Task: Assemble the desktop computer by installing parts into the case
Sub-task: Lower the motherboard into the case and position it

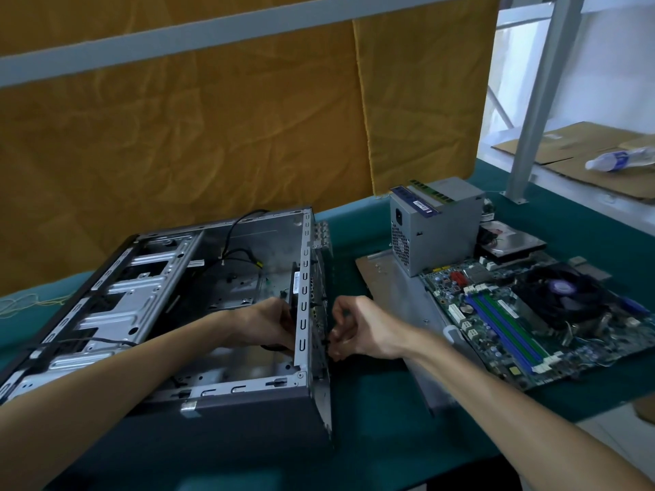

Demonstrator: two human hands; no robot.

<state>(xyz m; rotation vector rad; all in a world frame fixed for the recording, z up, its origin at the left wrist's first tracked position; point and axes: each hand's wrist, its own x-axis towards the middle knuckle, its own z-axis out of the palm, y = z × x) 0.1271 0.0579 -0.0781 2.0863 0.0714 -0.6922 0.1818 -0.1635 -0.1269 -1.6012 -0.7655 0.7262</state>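
Note:
An open grey computer case (149,306) lies on its side on the green table. Inside it, my left hand (264,324) grips a black case fan (294,288) against the rear panel (304,306). Outside that panel, my right hand (358,329) has its fingers curled and pinches something small and dark at the panel; what it is I cannot tell. To the right lie the motherboard (524,324) with its black CPU cooler (560,292), a grey power supply (436,228) with memory sticks (421,200) on top, and a hard drive (510,242).
A grey case side panel (400,288) lies under the power supply and motherboard. Black cables (241,242) run inside the case. A yellow cloth (212,118) hangs behind the table. A shelf post (538,101), cardboard (574,150) and a plastic bottle (616,159) are at the back right.

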